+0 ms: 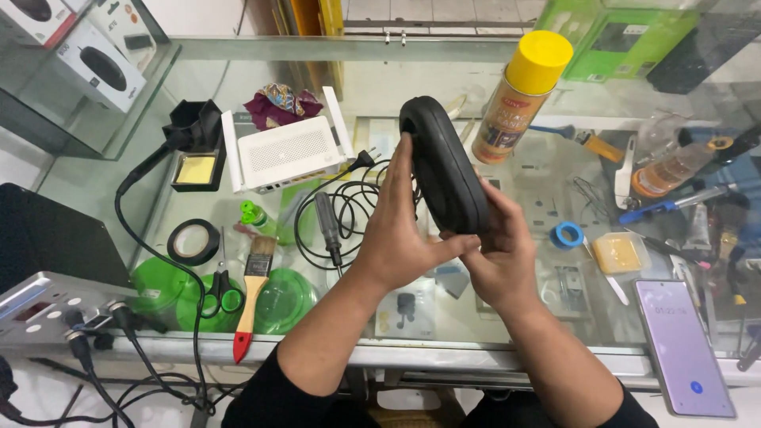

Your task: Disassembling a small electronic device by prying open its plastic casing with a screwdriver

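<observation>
Head view showed the black oval speaker (442,162) held in both grips, long axis tilted upright, left hand (400,238) clasping its side, right hand (499,254) apparently cupping its lower end.

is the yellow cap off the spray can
No, the yellow cap sits on top of the spray can, which stands upright on the glass table behind the black oval device.
</observation>
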